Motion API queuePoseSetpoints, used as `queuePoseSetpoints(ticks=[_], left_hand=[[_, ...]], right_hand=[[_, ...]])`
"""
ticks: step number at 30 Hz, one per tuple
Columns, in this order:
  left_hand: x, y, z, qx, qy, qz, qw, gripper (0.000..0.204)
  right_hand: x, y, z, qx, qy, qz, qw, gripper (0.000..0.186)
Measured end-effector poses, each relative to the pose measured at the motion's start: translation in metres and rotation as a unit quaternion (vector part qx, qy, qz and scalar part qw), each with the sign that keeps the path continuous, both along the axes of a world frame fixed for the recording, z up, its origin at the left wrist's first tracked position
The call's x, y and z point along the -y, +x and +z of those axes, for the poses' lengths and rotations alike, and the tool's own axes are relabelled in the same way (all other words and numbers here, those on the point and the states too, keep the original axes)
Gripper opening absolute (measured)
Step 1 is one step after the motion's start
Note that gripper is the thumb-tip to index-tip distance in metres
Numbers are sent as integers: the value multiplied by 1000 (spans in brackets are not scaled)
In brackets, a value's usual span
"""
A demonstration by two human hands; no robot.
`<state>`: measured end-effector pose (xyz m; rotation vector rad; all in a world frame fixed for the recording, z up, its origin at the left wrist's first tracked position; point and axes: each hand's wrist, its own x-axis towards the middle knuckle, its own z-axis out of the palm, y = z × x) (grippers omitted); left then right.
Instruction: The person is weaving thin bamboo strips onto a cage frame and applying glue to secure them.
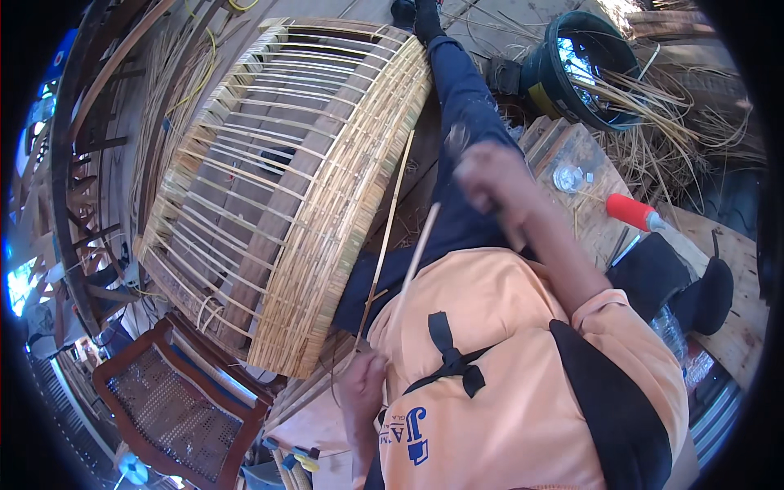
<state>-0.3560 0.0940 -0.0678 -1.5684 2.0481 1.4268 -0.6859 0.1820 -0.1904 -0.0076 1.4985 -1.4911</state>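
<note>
My left hand (365, 380) is closed at my waist around the lower end of a long thin rattan strip (390, 220), which slants up beside the woven panel. A second, paler strip (420, 251) rises across my lap near it; where its lower end goes is unclear. My right hand (490, 175) is raised over my thigh, curled and blurred by motion. A greyish blurred shape (457, 140) shows at its fingers, too smeared to name. To the left leans a wooden frame (269, 204) strung with cane strands, its near side covered by a dense rattan weave (327, 245).
A dark green bucket (535, 73) with water and cane stands at the upper right, by loose cane strips (653, 147). A red-handled tool (629, 212) lies on a wooden board (600, 163). At the lower left is a brown cane-panelled chair part (175, 404).
</note>
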Motion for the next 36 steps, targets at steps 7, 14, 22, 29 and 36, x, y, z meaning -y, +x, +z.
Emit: queuePoseSetpoints(ticks=[7,14,22,29,36], left_hand=[[5,-25,-32,-79,-8,36,996,18],[14,-60,-40,-60,29,2,998,21],[12,-115,-58,-112,-26,-3,993,18],[6,-81,-33,-60,-55,-45,996,19],[-4,-44,3,11,-50,-57,997,20]], right_hand=[[4,9,30,11,-51,180,982,35],[31,55,17,138,-206,222,943,24],[27,78,2,86,-283,224,928,27],[19,68,14,196,-184,211,940,23],[16,58,11,120,-117,140,976,23]])
